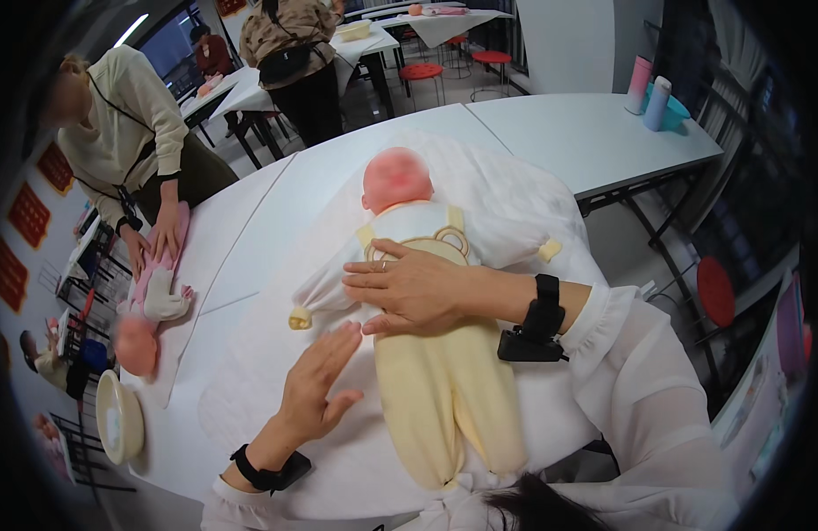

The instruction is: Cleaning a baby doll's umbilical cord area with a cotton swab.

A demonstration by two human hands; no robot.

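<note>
A baby doll [397, 178] lies on its back on a white cloth [249, 372], its head away from me. It wears a white top and yellow bib trousers [422, 391] with a bear outline on the chest. My right hand [415, 289] rests flat across the doll's belly, fingers pointing left, a ring on one finger. My left hand [319, 385] is held just left of the trousers, palm turned toward the doll, thumb apart, holding nothing. Its fingertips are close to my right thumb. The doll's sleeves spread to both sides, with yellow cuffs [300, 318] at their ends.
At the left, a person [133, 133] has both hands on another doll [135, 345] in pink clothing. A cream basin [120, 418] stands at the near left table edge. Two bottles [657, 103] and a teal bowl [676, 113] stand far right. Red stools [422, 71] and other people are beyond.
</note>
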